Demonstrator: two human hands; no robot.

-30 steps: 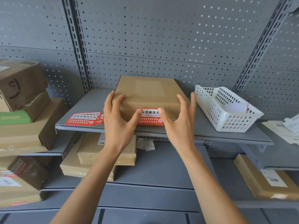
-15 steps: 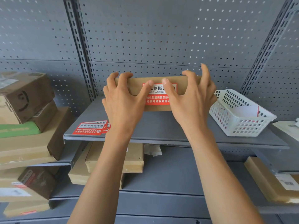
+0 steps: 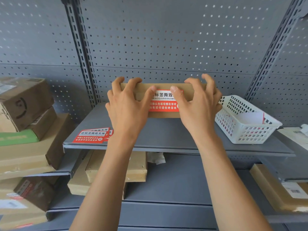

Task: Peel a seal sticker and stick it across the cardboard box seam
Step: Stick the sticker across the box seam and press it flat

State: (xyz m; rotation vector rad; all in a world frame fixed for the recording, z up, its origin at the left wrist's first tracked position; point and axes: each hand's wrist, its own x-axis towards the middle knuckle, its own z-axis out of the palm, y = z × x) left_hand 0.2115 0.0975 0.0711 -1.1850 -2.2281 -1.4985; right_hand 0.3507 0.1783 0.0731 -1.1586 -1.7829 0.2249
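Note:
A flat brown cardboard box (image 3: 188, 90) sits on the grey shelf (image 3: 166, 135), its front face toward me. A red-and-white seal sticker (image 3: 164, 101) lies on that face across the seam. My left hand (image 3: 128, 107) grips the box's left end, fingers over the top edge, thumb on the sticker's left part. On the right end, my right hand (image 3: 196, 104) does the same, its thumb pressing the sticker's right part. More red stickers (image 3: 92, 135) lie stacked at the shelf's front left.
A white plastic basket (image 3: 245, 120) holding paper stands right of the box. Stacked cardboard boxes (image 3: 25, 124) fill the left shelves, others lie on the lower shelf (image 3: 116, 169) and at the lower right (image 3: 281, 189). A grey pegboard wall (image 3: 166, 39) backs the shelf.
Both hands went from hovering in front of the box to clasping its ends with thumbs on the sticker. The box now shows its front face rather than its top.

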